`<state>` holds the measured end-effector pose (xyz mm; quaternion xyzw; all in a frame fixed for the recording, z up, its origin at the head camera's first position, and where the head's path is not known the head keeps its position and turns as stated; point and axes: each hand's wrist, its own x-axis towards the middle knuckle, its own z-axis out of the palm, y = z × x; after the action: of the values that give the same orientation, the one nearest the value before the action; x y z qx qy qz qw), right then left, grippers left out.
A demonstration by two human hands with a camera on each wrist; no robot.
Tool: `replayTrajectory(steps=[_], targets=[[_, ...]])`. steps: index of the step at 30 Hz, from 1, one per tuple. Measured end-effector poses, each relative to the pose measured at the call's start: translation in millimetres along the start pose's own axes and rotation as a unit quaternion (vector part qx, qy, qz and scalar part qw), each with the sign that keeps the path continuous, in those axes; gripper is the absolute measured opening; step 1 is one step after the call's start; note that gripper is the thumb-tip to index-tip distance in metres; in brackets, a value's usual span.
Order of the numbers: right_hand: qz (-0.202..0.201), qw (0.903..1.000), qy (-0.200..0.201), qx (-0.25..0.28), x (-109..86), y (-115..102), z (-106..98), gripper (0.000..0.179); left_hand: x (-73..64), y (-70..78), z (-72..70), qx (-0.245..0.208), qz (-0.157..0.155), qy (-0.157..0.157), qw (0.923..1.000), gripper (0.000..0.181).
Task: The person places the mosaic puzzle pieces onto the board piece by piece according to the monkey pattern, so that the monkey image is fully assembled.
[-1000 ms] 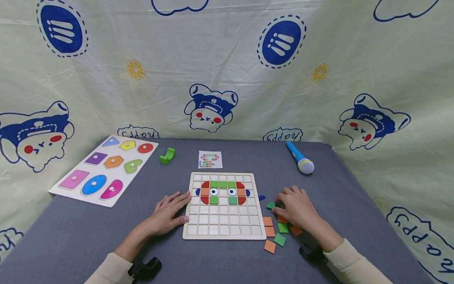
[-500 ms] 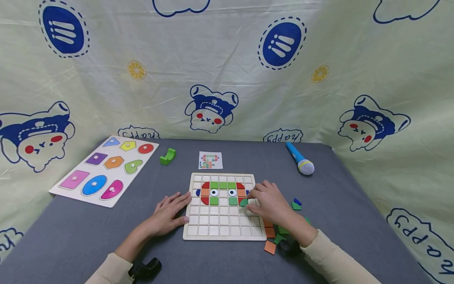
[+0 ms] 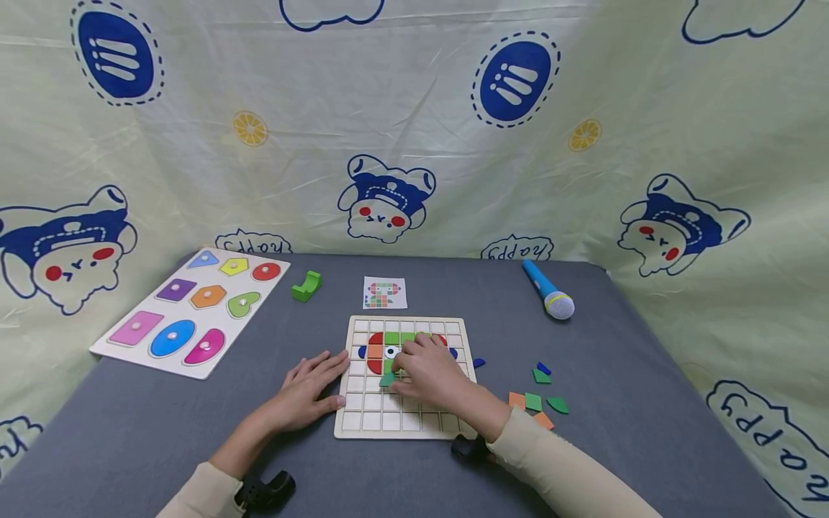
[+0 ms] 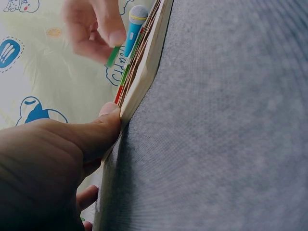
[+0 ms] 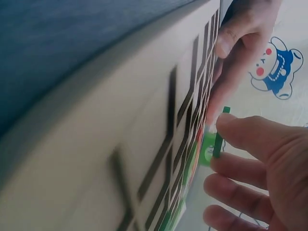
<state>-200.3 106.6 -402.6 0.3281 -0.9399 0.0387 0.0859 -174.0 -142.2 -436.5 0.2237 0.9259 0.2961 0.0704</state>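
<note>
My right hand [image 3: 427,374] pinches a small green tile [image 3: 388,379] between thumb and fingertips, just over the wooden grid board [image 3: 363,421]. The right wrist view shows this thin tile [image 5: 220,137] edge-on. On the board lie red, orange, green and blue tiles and an eye tile [image 3: 391,352]; my right hand hides part of this pattern. My left hand [image 3: 307,392] rests at the board's left edge, fingers extended. In the left wrist view its thumb [image 4: 108,115] touches the board's rim.
Loose tiles, among them a green quarter-round [image 3: 558,405], lie right of the board. Behind it is a small pattern card [image 3: 384,293]. A toy microphone [image 3: 547,289] lies back right, a green arched block [image 3: 306,285] back left, and a shape puzzle board [image 3: 155,316] at left.
My right hand has picked up the green tile from right of the board and carried it leftward over the grid. The left hand stays at the board's left edge.
</note>
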Motion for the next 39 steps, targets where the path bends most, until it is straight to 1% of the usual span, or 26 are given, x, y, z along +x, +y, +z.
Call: replayTrajectory(steps=[6, 13, 16, 20, 28, 39], targets=[[0.012, 0.9995, -0.029, -0.007, 11.8, -11.6, 2.9, 0.021, -0.8, 0.5, 0.2, -0.001, 0.003, 0.001, 1.0, 0.064], [0.013, 0.998, -0.052, -0.032, 16.9, -18.3, 5.7, 0.023, -1.5, 0.8, 0.1, 0.002, 0.008, 0.007, 0.9999, 0.063], [0.013, 0.9977, -0.053, -0.04, 17.3, -19.5, 6.3, 0.023, -1.2, 0.5, 0.1, 0.0, 0.006, 0.005, 1.0, 0.063], [0.011, 0.9979, -0.053, -0.035, 17.0, -20.6, 6.6, 0.023, -1.0, 0.0, 0.1, -0.001, 0.003, 0.002, 1.0, 0.064], [-0.004, 0.9988, -0.035, -0.035, 16.1, -19.1, 8.5, 0.023, -1.3, -0.1, 0.2, -0.002, 0.008, 0.005, 1.0, 0.064], [0.006, 0.9992, -0.039, -0.005, 12.5, -15.9, 5.1, 0.023, -0.9, -0.5, 0.3, 0.0, 0.011, 0.006, 0.9999, 0.063]])
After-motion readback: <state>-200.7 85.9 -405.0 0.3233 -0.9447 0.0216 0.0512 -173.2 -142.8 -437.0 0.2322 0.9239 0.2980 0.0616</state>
